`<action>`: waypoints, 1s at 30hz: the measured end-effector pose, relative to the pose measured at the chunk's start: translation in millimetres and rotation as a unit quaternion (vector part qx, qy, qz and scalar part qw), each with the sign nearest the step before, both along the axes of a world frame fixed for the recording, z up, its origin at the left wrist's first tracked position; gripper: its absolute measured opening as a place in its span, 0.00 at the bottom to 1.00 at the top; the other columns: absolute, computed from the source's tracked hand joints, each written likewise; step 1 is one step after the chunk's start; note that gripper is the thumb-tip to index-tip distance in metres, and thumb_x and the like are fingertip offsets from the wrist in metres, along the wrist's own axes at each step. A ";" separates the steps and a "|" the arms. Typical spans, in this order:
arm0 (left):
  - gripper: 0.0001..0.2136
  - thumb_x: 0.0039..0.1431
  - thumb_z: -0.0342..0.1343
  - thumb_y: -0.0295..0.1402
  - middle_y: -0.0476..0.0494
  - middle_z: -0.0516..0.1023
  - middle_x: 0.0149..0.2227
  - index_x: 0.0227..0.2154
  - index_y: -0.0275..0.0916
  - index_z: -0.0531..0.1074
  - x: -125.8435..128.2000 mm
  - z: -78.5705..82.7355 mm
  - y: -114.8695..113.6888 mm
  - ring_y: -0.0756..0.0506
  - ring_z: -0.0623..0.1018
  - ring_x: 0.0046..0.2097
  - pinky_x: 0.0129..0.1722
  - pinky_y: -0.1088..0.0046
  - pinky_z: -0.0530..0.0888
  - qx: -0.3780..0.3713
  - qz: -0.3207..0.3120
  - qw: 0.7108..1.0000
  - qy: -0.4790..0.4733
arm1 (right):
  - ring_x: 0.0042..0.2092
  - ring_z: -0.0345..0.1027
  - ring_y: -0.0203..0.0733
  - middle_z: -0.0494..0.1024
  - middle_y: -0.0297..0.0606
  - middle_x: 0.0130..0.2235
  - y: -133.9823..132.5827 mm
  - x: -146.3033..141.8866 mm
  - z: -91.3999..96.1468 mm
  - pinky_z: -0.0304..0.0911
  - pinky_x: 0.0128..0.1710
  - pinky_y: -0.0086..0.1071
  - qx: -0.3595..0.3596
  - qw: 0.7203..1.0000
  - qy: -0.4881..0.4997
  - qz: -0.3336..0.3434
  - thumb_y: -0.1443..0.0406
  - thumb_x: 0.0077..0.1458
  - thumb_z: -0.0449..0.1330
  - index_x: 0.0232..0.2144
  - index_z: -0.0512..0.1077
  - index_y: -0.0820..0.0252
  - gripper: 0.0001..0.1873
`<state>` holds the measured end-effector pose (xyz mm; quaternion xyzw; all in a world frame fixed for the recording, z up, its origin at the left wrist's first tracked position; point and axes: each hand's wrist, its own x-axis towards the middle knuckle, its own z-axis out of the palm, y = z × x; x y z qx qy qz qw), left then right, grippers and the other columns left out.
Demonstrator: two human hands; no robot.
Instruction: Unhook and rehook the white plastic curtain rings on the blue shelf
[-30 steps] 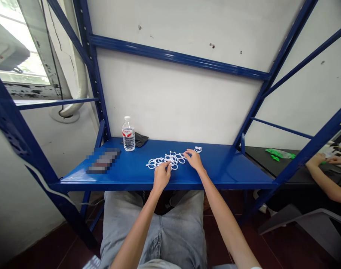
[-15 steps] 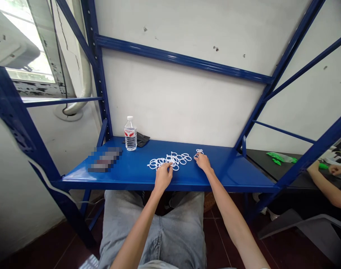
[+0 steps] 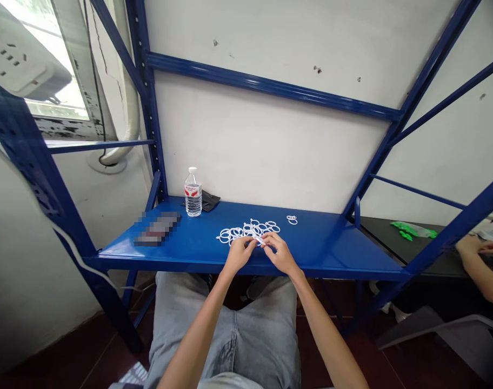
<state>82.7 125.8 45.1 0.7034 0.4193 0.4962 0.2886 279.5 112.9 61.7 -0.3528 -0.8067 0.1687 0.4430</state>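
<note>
The left hand (image 3: 240, 254) and the right hand (image 3: 280, 256) are meeting over the near edge of a loose pile of white rings (image 3: 248, 229), each grip closing fingertip to thumb on a small white ring (image 3: 259, 239) between them. The pile is lying on the blue surface (image 3: 331, 246); a smaller group of rings (image 3: 292, 220) is resting apart, beyond the right hand. A water bottle (image 3: 193, 201) is standing upright farther left, just beside a black pouch (image 3: 211, 201).
</note>
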 end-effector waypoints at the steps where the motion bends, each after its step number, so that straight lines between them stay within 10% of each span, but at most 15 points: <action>1: 0.17 0.66 0.52 0.41 0.45 0.83 0.31 0.34 0.37 0.82 -0.8 -0.9 1.4 0.48 0.75 0.29 0.32 0.72 0.70 -0.001 -0.005 1.000 -0.018 | 0.52 0.74 0.46 0.75 0.44 0.51 0.9 -2.2 -2.7 0.71 0.51 0.38 -0.005 1.000 0.005 -0.003 0.64 0.66 0.56 0.38 0.77 0.56 0.09; 24: 0.14 0.61 0.60 0.43 0.45 0.84 0.30 0.35 0.38 0.83 -1.6 0.1 -5.0 0.48 0.75 0.26 0.30 0.73 0.70 0.003 0.067 0.998 -0.022 | 0.48 0.73 0.45 0.77 0.42 0.47 0.3 -14.2 -20.5 0.69 0.51 0.37 0.033 0.987 -0.137 -0.071 0.71 0.69 0.51 0.45 0.76 0.55 0.14; 30: 0.16 0.63 0.59 0.46 0.41 0.87 0.39 0.39 0.39 0.84 -6.7 -1.4 -2.1 0.43 0.82 0.36 0.38 0.68 0.76 -0.005 0.046 0.997 -0.063 | 0.52 0.75 0.48 0.80 0.43 0.54 3.2 -10.7 -18.5 0.71 0.53 0.40 -0.028 0.997 -0.048 -0.053 0.58 0.69 0.60 0.60 0.73 0.52 0.19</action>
